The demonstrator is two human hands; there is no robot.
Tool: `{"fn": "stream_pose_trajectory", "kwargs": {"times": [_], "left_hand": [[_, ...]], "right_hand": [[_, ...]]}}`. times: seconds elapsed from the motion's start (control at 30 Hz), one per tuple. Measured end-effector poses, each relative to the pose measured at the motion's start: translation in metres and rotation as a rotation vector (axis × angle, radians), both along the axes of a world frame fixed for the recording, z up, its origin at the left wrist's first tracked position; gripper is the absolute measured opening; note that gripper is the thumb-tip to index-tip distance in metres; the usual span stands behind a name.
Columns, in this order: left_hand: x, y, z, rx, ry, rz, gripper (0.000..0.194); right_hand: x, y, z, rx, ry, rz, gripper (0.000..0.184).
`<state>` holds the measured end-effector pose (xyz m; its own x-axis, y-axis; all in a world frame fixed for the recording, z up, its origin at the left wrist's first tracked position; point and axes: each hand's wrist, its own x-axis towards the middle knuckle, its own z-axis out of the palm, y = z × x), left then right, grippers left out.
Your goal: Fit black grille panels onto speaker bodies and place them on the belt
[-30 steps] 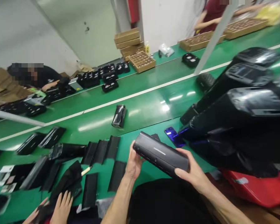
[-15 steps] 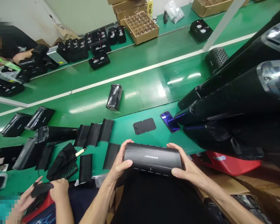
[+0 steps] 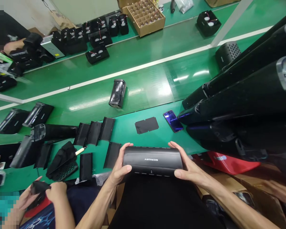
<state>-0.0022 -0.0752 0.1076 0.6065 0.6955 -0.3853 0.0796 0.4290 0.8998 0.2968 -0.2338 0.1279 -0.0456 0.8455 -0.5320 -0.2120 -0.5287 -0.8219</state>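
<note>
A black speaker housing (image 3: 153, 162) with white "MERKURY" lettering, upside down from my side, is held level in front of my body. My left hand (image 3: 122, 163) grips its left end, thumb on the near face and fingers behind. Around the right end my right hand (image 3: 184, 165) closes in the same way. Beyond the housing a flat black sheet (image 3: 147, 125) with notched edges lies on the green bench. To the right of that sheet is a phone (image 3: 173, 121) with a blue, shiny face.
Tall black cylindrical housings (image 3: 233, 105) crowd the right side. A black speaker (image 3: 117, 93) stands on the green belt (image 3: 152, 79). Black panels (image 3: 94, 133) lie at left, near a co-worker's hands (image 3: 57, 192). A divided carton (image 3: 151, 28) stands at the back.
The view has shifted slightly, and the housing sits a little further left in it. Both hands keep hold of it. At the far right, a blurred arm now shows near the cartons.
</note>
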Motion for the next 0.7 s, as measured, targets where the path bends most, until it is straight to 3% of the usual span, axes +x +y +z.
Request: {"fn": "stream_pose_trajectory", "kwargs": {"times": [0.2, 0.4, 0.6, 0.7], "left_hand": [[0.000, -0.003, 0.007, -0.001, -0.002, -0.017, 0.093], [0.000, -0.009, 0.004, -0.014, 0.034, -0.001, 0.088], [-0.002, -0.014, 0.003, 0.050, 0.051, 0.046, 0.082], [0.001, -0.016, 0.003, 0.081, 0.061, 0.047, 0.082]], "right_hand": [[0.000, 0.001, 0.009, 0.000, -0.032, 0.052, 0.106], [0.000, -0.001, -0.001, 0.034, -0.117, 0.015, 0.091], [-0.008, -0.008, -0.006, 0.068, -0.226, 0.030, 0.108], [-0.016, -0.010, -0.011, 0.075, -0.291, -0.045, 0.104]]}}
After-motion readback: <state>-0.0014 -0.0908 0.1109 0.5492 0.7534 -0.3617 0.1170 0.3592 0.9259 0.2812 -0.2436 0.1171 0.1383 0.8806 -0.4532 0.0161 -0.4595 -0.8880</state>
